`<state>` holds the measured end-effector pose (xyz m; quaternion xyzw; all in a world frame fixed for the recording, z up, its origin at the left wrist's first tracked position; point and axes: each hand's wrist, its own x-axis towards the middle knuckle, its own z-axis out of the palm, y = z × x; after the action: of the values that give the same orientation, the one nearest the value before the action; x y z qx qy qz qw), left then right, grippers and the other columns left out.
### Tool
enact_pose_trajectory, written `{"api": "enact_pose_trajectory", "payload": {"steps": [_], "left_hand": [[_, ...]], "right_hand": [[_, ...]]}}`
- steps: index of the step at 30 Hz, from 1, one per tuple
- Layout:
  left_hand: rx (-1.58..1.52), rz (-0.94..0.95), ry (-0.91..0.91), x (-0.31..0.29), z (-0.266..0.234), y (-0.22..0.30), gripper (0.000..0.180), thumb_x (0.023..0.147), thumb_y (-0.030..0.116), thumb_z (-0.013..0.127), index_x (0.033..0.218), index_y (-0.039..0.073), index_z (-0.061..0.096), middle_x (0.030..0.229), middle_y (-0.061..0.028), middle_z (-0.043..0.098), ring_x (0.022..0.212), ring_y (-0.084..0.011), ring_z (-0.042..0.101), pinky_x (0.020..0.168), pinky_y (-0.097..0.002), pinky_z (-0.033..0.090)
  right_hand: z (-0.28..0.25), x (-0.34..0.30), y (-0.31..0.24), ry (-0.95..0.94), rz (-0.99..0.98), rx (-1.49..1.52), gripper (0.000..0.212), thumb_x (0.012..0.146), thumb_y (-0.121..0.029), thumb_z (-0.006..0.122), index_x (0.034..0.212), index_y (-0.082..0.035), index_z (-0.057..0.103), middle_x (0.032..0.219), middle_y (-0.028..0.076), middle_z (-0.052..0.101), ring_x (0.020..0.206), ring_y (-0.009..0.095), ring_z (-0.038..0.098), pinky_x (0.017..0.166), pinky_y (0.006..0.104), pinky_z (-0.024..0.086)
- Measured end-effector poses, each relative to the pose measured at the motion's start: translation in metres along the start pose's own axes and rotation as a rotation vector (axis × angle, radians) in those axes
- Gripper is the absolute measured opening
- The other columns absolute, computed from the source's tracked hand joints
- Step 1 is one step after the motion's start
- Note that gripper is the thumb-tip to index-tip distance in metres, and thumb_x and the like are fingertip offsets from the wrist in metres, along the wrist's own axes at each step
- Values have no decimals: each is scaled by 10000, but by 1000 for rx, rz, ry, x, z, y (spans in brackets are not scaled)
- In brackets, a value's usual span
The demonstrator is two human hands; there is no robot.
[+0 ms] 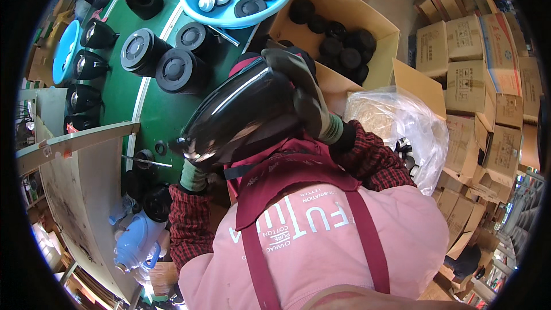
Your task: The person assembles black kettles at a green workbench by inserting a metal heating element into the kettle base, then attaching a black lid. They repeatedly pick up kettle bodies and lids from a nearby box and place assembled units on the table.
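Observation:
A glossy black jug body lies tilted across my lap, its narrower end low on the left and its wide end up on the right. My right hand, in a grey-green work glove, is closed over the wide end. At the lower left end, my gloved left hand supports the same jug body; most of its fingers are hidden behind the black shell. Just beyond, on the green bench, stand several black cylinders with round ridged ends, such as this black cylinder.
A blue basin holds white-and-black caps. Beside it, an open carton contains black round parts. Clear plastic bagging sits to the right, near stacked cartons. Black jugs line the bench's left side; a light-blue jug is lower left.

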<state>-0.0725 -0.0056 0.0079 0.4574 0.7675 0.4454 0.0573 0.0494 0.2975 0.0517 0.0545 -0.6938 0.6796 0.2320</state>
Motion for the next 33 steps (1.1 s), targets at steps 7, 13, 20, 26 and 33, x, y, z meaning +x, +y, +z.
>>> {"api": "enact_pose_trajectory", "payload": {"steps": [7, 13, 20, 26, 33], "left_hand": [[13, -133, -134, 63, -29, 36, 543, 748, 184, 795, 1246, -2, 684, 989, -164, 717, 897, -307, 736, 803, -371, 563], [-203, -53, 6, 5, 5, -7, 541, 810, 263, 785, 1251, -27, 669, 1035, -166, 737, 931, -250, 736, 837, -366, 568], [-306, -268, -24, 28, -13, 2, 519, 870, 339, 725, 1203, -58, 687, 1022, -170, 760, 930, -220, 731, 860, -353, 566], [-285, -541, -139, 79, -19, 50, 475, 871, 106, 728, 1311, -46, 635, 1079, -161, 747, 997, -172, 689, 931, -322, 524], [-219, 45, 280, 85, 16, 120, 885, 714, 192, 878, 1480, 27, 468, 1411, -173, 494, 1268, -357, 525, 1063, -477, 464]], "right_hand": [[7, -40, 37, -29, 571, 321, 582, 1100, -378, 417, 1559, -25, 358, 1587, 110, 393, 1438, 222, 410, 1215, 350, 289], [6, -19, 6, -31, -5, -108, 637, 1061, -318, 496, 1597, -41, 295, 1622, 153, 319, 1498, 251, 323, 1238, 369, 213], [10, -20, 12, 193, 389, 350, 619, 1040, -428, 484, 1534, -60, 421, 1491, 104, 512, 1375, 209, 487, 1133, 356, 395], [-9, -31, 42, 240, 607, 623, 602, 1056, -437, 416, 1527, -64, 442, 1455, 86, 559, 1344, 202, 523, 1127, 369, 426], [-24, -29, 24, 226, 377, 541, 658, 1040, -468, 343, 1497, -8, 451, 1483, 141, 532, 1338, 274, 528, 1131, 439, 435]]}}
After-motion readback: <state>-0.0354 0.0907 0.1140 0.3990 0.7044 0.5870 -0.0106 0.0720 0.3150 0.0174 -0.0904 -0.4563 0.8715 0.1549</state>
